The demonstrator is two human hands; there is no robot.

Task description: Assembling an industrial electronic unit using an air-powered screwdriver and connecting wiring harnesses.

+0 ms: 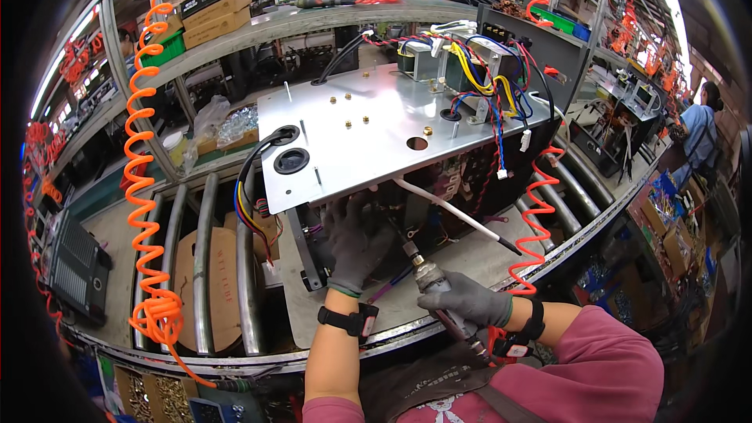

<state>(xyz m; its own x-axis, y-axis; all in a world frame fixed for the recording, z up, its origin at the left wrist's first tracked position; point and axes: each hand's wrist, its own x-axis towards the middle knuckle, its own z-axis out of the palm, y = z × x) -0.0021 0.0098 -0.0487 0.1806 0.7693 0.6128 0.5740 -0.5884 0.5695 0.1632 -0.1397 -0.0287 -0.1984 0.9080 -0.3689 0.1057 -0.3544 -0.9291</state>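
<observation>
My right hand (470, 300), in a grey glove, is wrapped round a pneumatic screwdriver (429, 276). The tool tilts up and left, its long bit reaching under a silver metal plate (368, 133) into the dark interior of a machine chassis. My left hand (358, 239), also gloved, reaches into the same opening beneath the plate's front edge; its fingertips are lost in shadow, so what they touch cannot be made out. A white tube with a black end (458, 213) sticks out above the driver. Transformers with coloured wires (462, 63) stand on the plate's far right.
Metal rollers (205, 266) run under the work, with a round cardboard piece (210, 290) between them. Orange coiled hoses (141, 188) hang at the left, a red one (533, 227) at the right. A black ventilated panel (78, 266) stands far left. Another person (699, 129) is at right.
</observation>
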